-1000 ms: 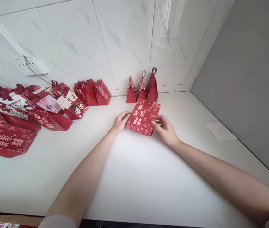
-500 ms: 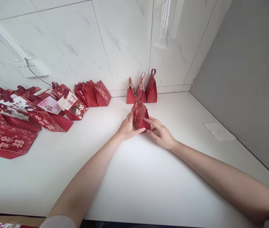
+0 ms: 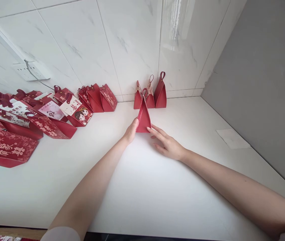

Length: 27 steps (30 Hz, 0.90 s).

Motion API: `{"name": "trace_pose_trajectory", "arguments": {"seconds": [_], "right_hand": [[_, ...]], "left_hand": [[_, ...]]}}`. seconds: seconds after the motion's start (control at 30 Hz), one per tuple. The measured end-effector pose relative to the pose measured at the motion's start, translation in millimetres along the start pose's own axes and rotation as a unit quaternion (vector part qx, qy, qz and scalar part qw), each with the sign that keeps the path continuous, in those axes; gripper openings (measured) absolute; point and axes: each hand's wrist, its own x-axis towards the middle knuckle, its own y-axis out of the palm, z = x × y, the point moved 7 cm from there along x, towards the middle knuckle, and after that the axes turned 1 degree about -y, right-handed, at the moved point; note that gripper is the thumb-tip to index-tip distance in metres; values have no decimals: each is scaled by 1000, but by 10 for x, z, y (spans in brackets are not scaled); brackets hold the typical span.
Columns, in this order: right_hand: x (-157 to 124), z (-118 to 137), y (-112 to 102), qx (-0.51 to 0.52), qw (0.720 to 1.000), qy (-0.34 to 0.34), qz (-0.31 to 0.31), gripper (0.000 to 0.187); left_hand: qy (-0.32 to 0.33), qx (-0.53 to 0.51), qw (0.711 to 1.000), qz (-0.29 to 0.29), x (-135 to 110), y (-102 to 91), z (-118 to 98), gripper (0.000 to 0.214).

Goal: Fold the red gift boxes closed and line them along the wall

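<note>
A red triangular gift box [image 3: 143, 119] stands upright on the white counter, its plain red end facing me and its loop handle at the peak. My left hand [image 3: 131, 131] is closed on the box's left side, thumb along the edge; its other fingers are hidden behind. My right hand [image 3: 166, 142] is open, fingers stretched out, with fingertips at the box's lower right corner. Just behind stand three more upright gift boxes in a row against the wall: a left one [image 3: 137, 100], a middle one [image 3: 150, 98] and a dark red right one [image 3: 160, 96].
Many red, white and pink gift boxes [image 3: 47, 128] lie tipped over along the left of the counter [image 3: 142, 190]. A wall socket [image 3: 33, 71] with a grey cable is behind them. A white flat sheet [image 3: 232, 139] lies at right, near the grey panel [image 3: 263, 83].
Both hands have turned the gift box so its plain end faces me instead of its printed side. It has also shifted slightly left and back, toward the row.
</note>
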Motion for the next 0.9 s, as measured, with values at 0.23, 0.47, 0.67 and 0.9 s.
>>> {"name": "trace_pose_trajectory", "arguments": {"seconds": [0.23, 0.47, 0.67, 0.9], "right_hand": [[-8, 6, -14, 23, 1000, 8, -2, 67], [2, -67, -41, 62, 997, 17, -37, 54], [8, -89, -130, 98, 987, 37, -119, 40], [0, -208, -251, 153, 965, 96, -191, 78]], "left_hand": [[13, 11, 1000, -19, 3, -64, 23, 65], [104, 188, 973, -90, -2, -227, -22, 77], [158, 175, 967, -95, -54, -229, -122, 80], [-37, -123, 990, 56, -11, 31, 152, 59]]}}
